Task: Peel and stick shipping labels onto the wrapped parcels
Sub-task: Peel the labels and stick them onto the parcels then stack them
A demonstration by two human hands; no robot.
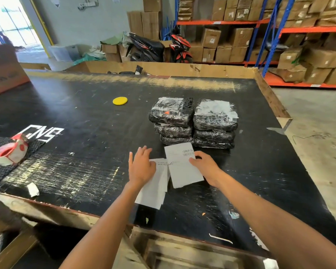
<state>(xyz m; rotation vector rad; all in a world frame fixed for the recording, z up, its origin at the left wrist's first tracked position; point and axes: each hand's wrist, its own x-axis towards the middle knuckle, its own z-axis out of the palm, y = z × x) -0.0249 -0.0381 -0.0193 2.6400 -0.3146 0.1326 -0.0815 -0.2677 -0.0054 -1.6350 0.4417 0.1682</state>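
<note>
White label (pixel 182 166) under right hand (pixel 206 167) — parcels (pixel 194 121) just beyond

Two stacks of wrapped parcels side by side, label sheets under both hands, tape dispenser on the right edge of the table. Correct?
Not quite. The head view shows the tape dispenser at the table's left edge, not the right. The rest holds: two stacks of wrapped parcels stand side by side, and the left hand and right hand rest on the label sheets.

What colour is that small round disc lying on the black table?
Yellow: the small round disc shows clearly in the head view.
</note>
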